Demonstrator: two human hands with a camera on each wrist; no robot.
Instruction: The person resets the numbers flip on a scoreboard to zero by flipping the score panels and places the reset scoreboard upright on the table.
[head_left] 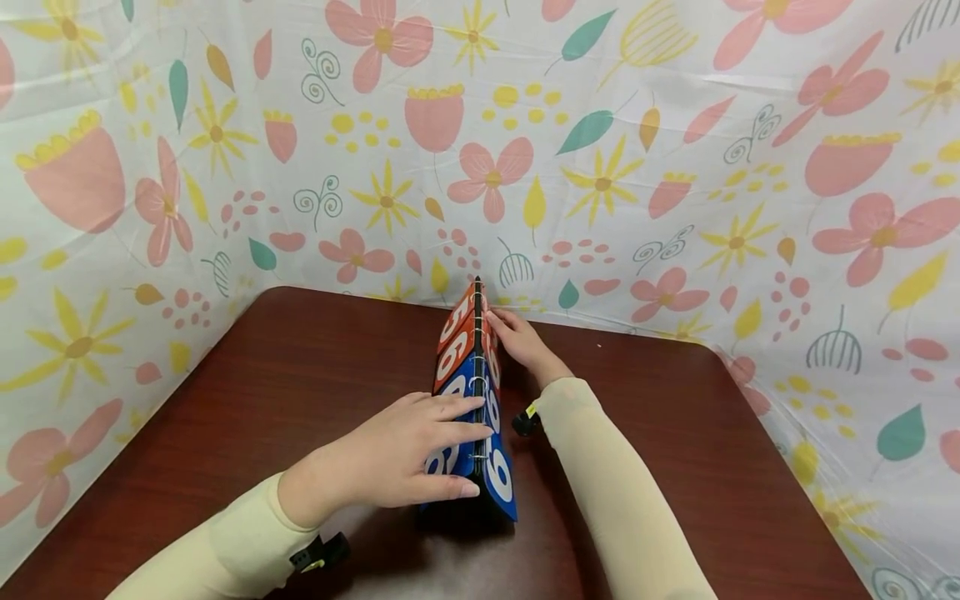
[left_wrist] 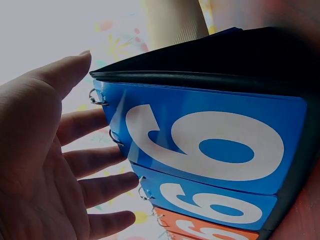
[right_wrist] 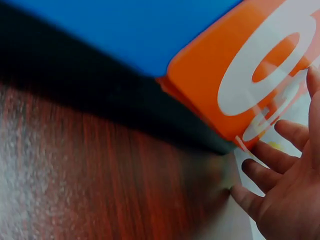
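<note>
A tent-shaped flip scoreboard (head_left: 497,467) stands lengthwise on the table, its ridge bound with metal rings. Blue number cards (left_wrist: 215,150) fill the near part, and red-orange cards (right_wrist: 200,75) the far part. My left hand (head_left: 397,446) reaches over the near end from the left; its fingers are extended across the ridge, and the left wrist view shows them beside the rings. At the far end, on the right face, is my right hand (head_left: 525,346). Its loosely spread fingers (right_wrist: 272,157) lie against the red-orange cards, with the thumb by the card face.
The dark reddish-brown table (head_left: 637,408) extends on both sides of the scoreboard. A flower-patterned cloth (head_left: 600,167) hangs along its back and sides. Black wrist straps (head_left: 322,552) sit on both cream sleeves (head_left: 622,483).
</note>
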